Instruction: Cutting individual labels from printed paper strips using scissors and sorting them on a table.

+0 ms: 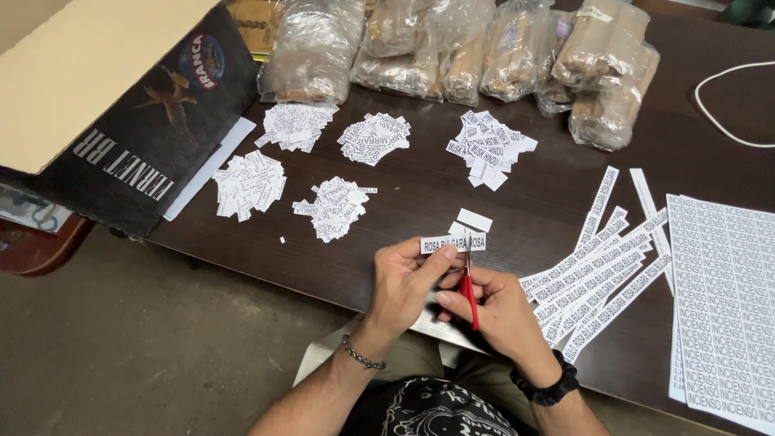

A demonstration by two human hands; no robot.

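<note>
At the table's near edge [266, 270], left hand [404, 282] pinches a paper strip [452, 242]; right hand [500, 311] grips red scissors [468, 287].

printed sheets [726, 299] cut off at right edge, scissor handles [471, 300] hidden in right hand [504, 311]

Bare forearms — a metal chain bracelet [362, 354] at the left wrist, a black watch [551, 388] at the right.

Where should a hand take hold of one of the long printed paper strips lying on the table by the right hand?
Judging by the fan of long strips, pinch one at its near lower end, coming from the table's front edge. The ends spread apart there, by the right hand, while the far ends overlap and run toward the printed sheets.
</note>
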